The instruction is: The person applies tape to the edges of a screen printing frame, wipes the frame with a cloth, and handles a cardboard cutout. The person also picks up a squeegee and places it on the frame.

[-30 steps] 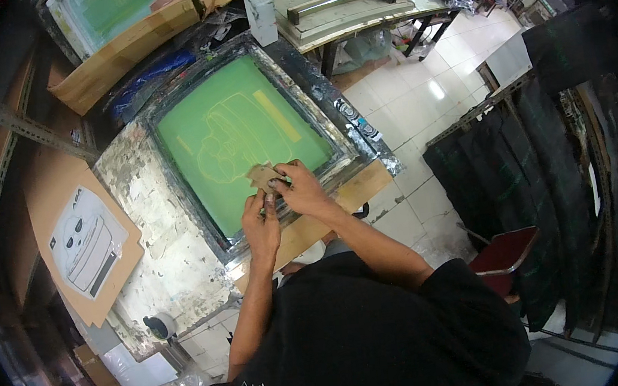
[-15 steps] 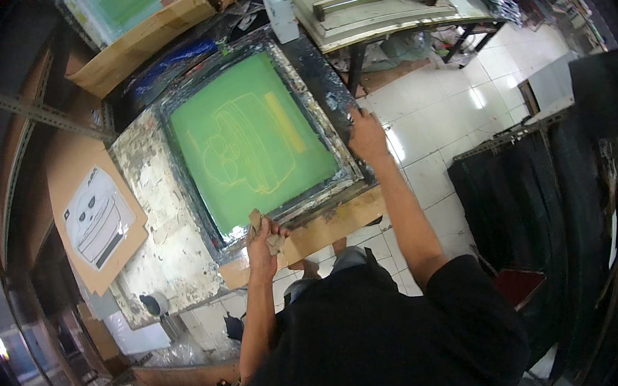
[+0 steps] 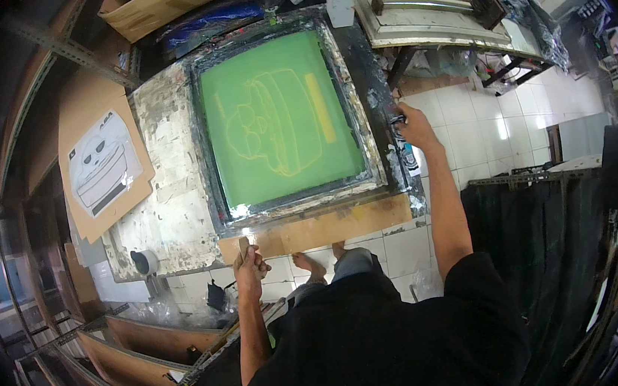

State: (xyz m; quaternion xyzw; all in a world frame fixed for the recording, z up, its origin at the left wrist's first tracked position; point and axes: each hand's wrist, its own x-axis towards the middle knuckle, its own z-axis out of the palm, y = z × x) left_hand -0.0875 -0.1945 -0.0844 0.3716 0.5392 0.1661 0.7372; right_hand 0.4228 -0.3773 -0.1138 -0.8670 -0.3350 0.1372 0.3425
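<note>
A silk-screen printing frame [image 3: 203, 155] with green mesh [image 3: 238, 95] lies on the paint-stained table; yellow outlines of a drawing and a yellow bar show in the mesh. Just off the table's near edge, my left hand [image 3: 249, 276] has its fingers closed around a crumpled brown rag [image 3: 240, 250]. At the right edge of the table, beyond the frame, my right hand [image 3: 419, 129] has curled fingers close to a dark, smeared surface. Whatever lies between those fingers is hidden.
A brown tape-covered strip [image 3: 313, 229] runs along the near edge. On the table's left lies cardboard [image 3: 86, 224] with a printed drawing [image 3: 105, 163]; a roll of tape [image 3: 144, 262] sits near the corner. Metal shelving [image 3: 68, 49] stands left, another worktable [image 3: 420, 27] at back right.
My left hand, with the rag, has drawn back from the frame's near corner to just off the table edge. My right hand stays at the right edge. The view has shifted and turned.
</note>
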